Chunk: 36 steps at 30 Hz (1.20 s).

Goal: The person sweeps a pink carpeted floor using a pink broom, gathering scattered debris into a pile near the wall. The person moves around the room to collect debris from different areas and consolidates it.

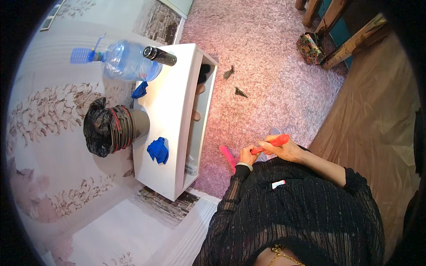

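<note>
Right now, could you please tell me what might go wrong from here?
The red elongated object, gripped in the right hand with its thin end at the left hand, might slip. The dark scraps on the carpet could be stepped on. The upright black cylinder on the white cabinet could topple if bumped.

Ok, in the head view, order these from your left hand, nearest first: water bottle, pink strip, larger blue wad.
1. Pink strip, just left of the left hand
2. Larger blue wad, farther left, on the white cabinet
3. Water bottle, toward the upper left
</note>
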### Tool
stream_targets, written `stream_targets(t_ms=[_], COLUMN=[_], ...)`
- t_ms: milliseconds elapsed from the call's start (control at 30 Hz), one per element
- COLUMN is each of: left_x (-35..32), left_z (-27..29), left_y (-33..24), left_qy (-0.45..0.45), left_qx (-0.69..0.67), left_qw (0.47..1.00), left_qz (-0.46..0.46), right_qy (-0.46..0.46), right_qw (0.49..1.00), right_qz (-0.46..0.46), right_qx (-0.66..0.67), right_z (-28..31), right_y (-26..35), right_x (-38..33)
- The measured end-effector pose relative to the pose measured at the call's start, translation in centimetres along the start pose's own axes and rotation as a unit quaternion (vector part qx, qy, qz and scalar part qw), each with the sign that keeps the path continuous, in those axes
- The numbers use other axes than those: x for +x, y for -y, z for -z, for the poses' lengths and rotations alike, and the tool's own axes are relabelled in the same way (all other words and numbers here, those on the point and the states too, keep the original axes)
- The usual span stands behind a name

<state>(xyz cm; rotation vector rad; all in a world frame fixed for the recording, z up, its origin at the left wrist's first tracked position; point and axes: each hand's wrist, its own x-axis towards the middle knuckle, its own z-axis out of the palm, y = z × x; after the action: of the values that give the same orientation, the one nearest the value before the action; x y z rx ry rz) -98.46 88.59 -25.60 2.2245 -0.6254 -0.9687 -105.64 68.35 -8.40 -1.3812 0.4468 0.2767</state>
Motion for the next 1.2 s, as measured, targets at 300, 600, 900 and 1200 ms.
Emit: stream_targets(t_ms=[300, 600, 900, 1200], left_x=[5.7, 4.0, 5.2, 20.0], left_z=[1.2, 2.9, 3.9, 4.6], left_y=[-9.1, -11.2, 2.0, -4.5], left_qy=[-0.102, -0.175, -0.089, 0.001], left_qx=[0.031, -0.037, 0.092, 0.171], left_qw=[0.969, 0.945, 0.984, 0.955], left_qz=[-0.224, -0.274, -0.122, -0.242], right_qy=[-0.055, -0.067, 0.029, -0.129], right_qw=[0.967, 0.943, 0.964, 0.985], right_qz=[0.167, 0.245, 0.233, 0.103], right_qx=[-0.186, -0.216, -0.123, -0.04], right_z=[3.0, 2.1, 0.9, 8.4], right_y=[9.5, 9.6, 0.2, 7.4], right_x=[-3.3, -5.5, 3.7, 6.9])
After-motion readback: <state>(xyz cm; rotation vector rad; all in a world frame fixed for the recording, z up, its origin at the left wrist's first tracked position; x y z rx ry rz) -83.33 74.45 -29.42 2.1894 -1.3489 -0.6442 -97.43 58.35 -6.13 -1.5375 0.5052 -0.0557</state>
